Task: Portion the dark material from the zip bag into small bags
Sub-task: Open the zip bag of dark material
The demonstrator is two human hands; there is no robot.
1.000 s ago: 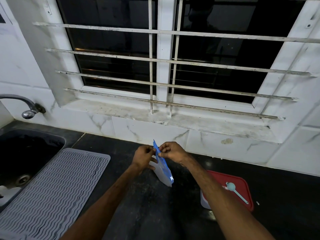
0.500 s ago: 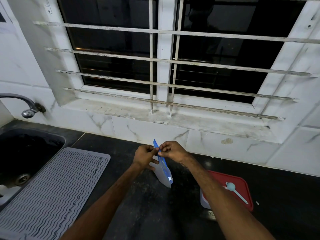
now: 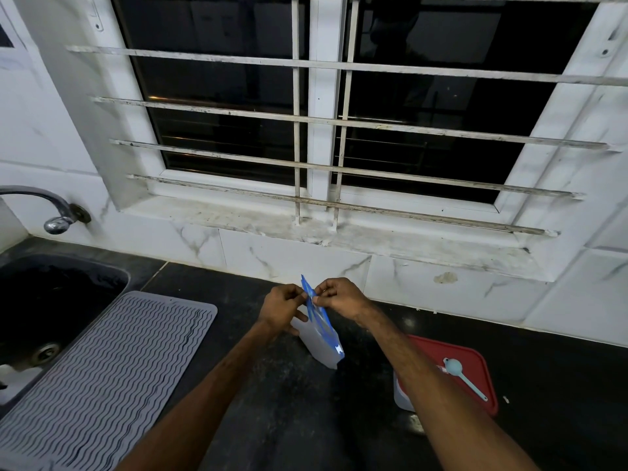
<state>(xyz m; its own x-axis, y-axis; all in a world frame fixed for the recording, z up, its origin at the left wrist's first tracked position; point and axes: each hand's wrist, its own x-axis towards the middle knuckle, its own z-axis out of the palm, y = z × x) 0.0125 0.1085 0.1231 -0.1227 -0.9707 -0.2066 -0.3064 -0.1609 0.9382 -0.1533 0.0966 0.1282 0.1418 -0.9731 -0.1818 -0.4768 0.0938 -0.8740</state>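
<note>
Head view, looking down on a black counter (image 3: 278, 396) under a barred window (image 3: 319, 124). Zip bag (image 3: 321, 331) held upright over the middle of the counter, blue strip along its top edge, pale body below, lower corner close to or on the surface, hard to tell which. Left hand (image 3: 282, 309) pinching the top strip from the left, thumb and fingertips closed on it, other fingers curled beneath against the bag's side. Right hand (image 3: 339, 299) pinching the same strip from the right, fingertips facing those of the left hand with only the strip between. Contents of the bag hidden behind its pale wall. Right forearm crossing in front of a container with a red lid (image 3: 455, 372), covering its left part; a light blue spoon (image 3: 464, 380) lying diagonally on that lid, bowl toward the far side. To the left, well apart from the bag, a grey ribbed drying mat (image 3: 102, 379) flat on the counter beside a dark sink (image 3: 51, 300), with a metal tap (image 3: 51, 212) curving out of the wall above it. Far side closed off by white marble-look tiles (image 3: 289, 260) and a stained sill (image 3: 339, 229). Small white specks on the counter at right, too small to identify.
</note>
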